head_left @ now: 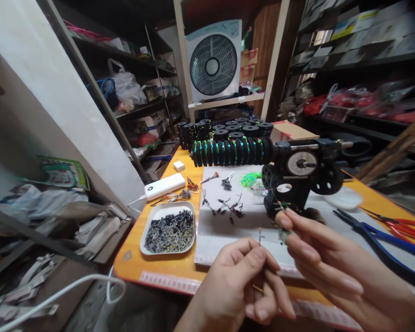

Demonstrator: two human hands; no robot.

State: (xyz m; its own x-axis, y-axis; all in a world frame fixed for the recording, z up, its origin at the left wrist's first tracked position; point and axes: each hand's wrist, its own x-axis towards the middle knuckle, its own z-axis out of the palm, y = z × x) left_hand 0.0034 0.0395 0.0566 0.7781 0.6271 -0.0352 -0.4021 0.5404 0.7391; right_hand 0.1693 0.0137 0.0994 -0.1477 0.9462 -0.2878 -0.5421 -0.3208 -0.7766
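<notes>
Nearest the camera, two bare hands meet low over the front edge of an orange bench [152, 272]. The left hand [244, 286] is curled nearly closed, thumb and forefinger pinching a tiny rig [259, 236] with a reddish tip that stands up from the fingertips. The right hand [327, 267] is half closed, fingers long and pressed together, pinching something small and greenish just beside the rig; what it is cannot be made out. Both hands hover above a grey mat [224, 235] on the bench. Left of them sits a white tray [145, 230] heaped with small dark pieces. Further in, more small rigs [224, 205] lie scattered on the mat, and blue pliers [376, 235] and red pliers [404, 226] lie to the right. Behind the hands stands a black winder [297, 177] with a dial, its long arm carrying a row of black spools [231, 151] wound with green line. More spools are stacked behind, and a white fan [212, 60] sits on a shelf at the back.
</notes>
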